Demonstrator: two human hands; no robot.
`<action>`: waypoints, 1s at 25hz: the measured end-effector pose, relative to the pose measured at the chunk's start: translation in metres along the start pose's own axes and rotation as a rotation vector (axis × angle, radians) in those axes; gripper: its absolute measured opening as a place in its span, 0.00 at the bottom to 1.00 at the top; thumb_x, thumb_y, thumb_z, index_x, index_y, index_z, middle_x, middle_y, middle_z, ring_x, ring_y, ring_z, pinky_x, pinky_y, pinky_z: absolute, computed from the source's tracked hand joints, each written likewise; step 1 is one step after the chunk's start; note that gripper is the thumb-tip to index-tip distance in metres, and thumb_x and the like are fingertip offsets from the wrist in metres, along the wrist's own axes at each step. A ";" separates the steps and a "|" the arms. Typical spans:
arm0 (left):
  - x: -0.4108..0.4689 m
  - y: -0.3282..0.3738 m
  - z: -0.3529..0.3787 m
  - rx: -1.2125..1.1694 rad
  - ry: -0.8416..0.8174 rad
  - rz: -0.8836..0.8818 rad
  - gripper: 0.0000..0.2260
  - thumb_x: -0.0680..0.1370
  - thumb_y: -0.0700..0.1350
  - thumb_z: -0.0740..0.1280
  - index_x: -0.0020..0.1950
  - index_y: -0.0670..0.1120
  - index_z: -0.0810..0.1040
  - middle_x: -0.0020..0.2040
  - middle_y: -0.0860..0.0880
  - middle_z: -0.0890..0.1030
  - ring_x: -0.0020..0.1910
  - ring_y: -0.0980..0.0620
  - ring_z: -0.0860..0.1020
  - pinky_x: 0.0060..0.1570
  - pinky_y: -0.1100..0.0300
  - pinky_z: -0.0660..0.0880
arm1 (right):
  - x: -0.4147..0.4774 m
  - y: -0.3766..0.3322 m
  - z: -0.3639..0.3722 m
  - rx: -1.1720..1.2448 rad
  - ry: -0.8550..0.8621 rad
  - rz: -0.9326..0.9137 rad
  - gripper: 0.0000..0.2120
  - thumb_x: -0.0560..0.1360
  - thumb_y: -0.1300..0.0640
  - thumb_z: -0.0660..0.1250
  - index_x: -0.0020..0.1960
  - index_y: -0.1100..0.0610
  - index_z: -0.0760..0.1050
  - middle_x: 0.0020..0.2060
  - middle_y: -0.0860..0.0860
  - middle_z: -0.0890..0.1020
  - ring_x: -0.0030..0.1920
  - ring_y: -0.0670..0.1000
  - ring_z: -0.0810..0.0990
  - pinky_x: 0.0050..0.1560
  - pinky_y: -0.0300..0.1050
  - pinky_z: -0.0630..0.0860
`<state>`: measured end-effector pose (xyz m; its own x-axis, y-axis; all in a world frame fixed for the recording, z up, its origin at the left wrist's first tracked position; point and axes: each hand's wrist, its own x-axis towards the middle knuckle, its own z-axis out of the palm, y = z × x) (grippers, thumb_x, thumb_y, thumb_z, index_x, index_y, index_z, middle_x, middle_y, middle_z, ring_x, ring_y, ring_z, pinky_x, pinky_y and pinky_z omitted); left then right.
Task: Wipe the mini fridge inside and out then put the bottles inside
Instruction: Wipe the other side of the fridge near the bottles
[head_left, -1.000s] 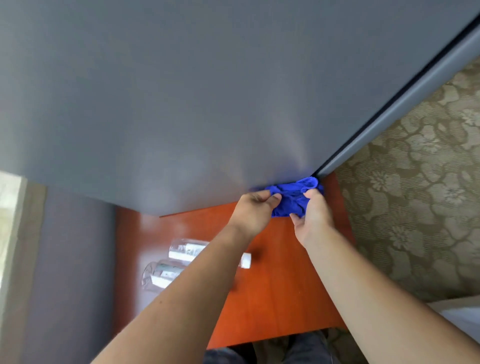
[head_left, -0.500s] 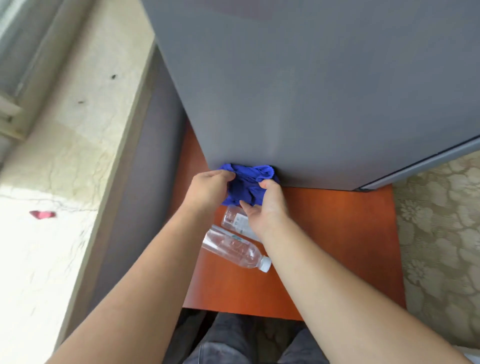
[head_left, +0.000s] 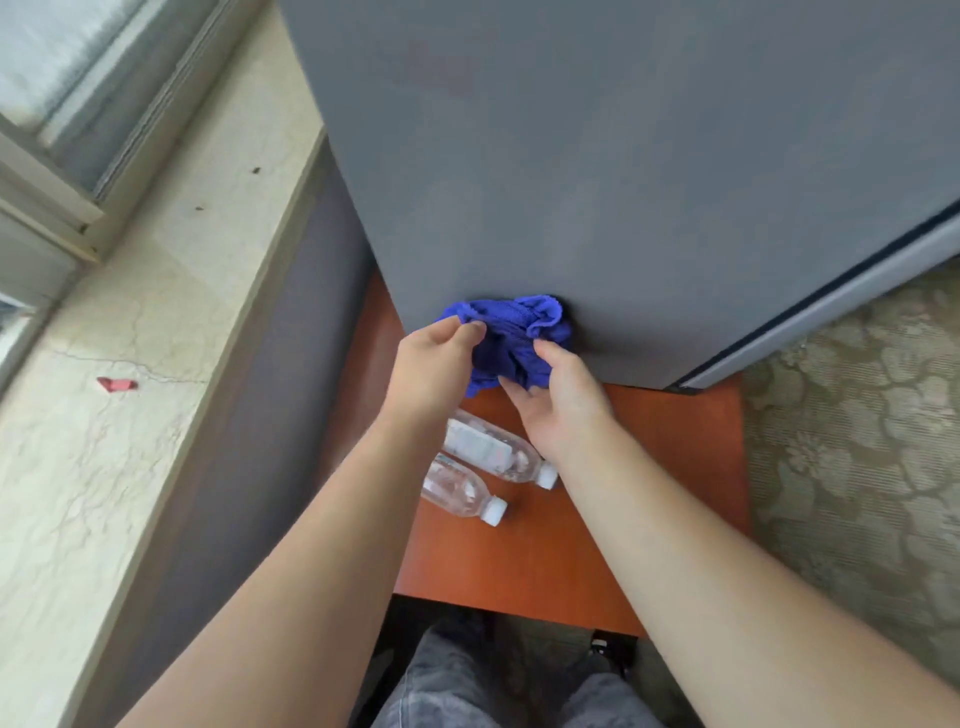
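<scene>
Outside wipe in hand. Left hand (head_left: 434, 371) and right hand (head_left: 558, 395) both gripped bunched blue cloth (head_left: 511, 332), fingers (head_left: 467, 330) curled into it, against mini fridge (head_left: 623, 182) side's lower edge. Two bottles (head_left: 491, 452) lay on desk (head_left: 649, 467) beneath. Next, probably: regather cloth, sweep the panel.

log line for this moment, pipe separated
phase: wiping fridge outside | left hand: grips blue cloth | right hand: grips cloth | cloth: against fridge's lower wall | bottles: two, lying on table
</scene>
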<state>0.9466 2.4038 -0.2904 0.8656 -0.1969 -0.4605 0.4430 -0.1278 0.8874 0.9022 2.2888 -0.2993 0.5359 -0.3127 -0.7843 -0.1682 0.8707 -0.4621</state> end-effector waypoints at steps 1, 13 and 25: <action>-0.009 0.006 0.025 0.019 -0.019 0.019 0.16 0.75 0.48 0.69 0.48 0.33 0.79 0.39 0.47 0.79 0.40 0.53 0.74 0.48 0.55 0.73 | -0.008 -0.021 -0.016 0.020 0.003 -0.032 0.14 0.81 0.62 0.67 0.66 0.63 0.79 0.57 0.61 0.86 0.48 0.53 0.86 0.53 0.48 0.84; -0.109 0.065 0.250 -0.054 -0.153 0.141 0.08 0.80 0.36 0.66 0.51 0.41 0.85 0.39 0.53 0.85 0.33 0.62 0.80 0.37 0.69 0.77 | -0.096 -0.212 -0.151 -0.059 -0.032 -0.364 0.07 0.81 0.61 0.70 0.58 0.60 0.83 0.51 0.57 0.89 0.49 0.51 0.89 0.51 0.44 0.85; -0.141 0.147 0.173 -0.181 0.067 0.399 0.08 0.79 0.39 0.67 0.55 0.43 0.83 0.42 0.47 0.86 0.40 0.55 0.82 0.48 0.56 0.81 | -0.165 -0.206 -0.053 -0.183 -0.291 -0.540 0.11 0.76 0.61 0.76 0.56 0.64 0.83 0.49 0.58 0.89 0.50 0.55 0.89 0.53 0.51 0.86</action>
<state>0.8490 2.2446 -0.0991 0.9876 -0.1325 -0.0842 0.1002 0.1189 0.9878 0.8050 2.1410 -0.0964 0.7832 -0.5509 -0.2882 0.0640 0.5326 -0.8440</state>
